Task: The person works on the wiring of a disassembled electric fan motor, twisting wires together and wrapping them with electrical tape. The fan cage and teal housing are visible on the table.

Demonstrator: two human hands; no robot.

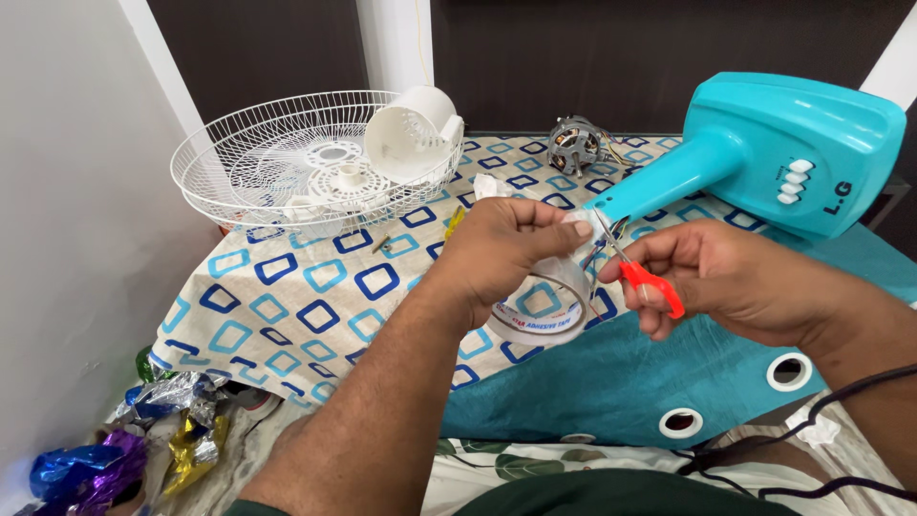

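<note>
Tape roll under left-hand grip

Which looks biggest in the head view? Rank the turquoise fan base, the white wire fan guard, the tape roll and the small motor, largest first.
1. White wire fan guard, though the turquoise fan base looks close in size, so their order is unsure.
2. Tape roll, nearer the camera, so enlarged.
3. Small motor, farthest back.

The worktop is covered by a cream cloth printed with blue squares, with a teal curtain with metal eyelets spread over its 4 o'clock part. At 11 o'clock lies a white wire fan guard. A bare fan motor sits at 12 o'clock, and a turquoise fan base lies at 2 o'clock.
</note>
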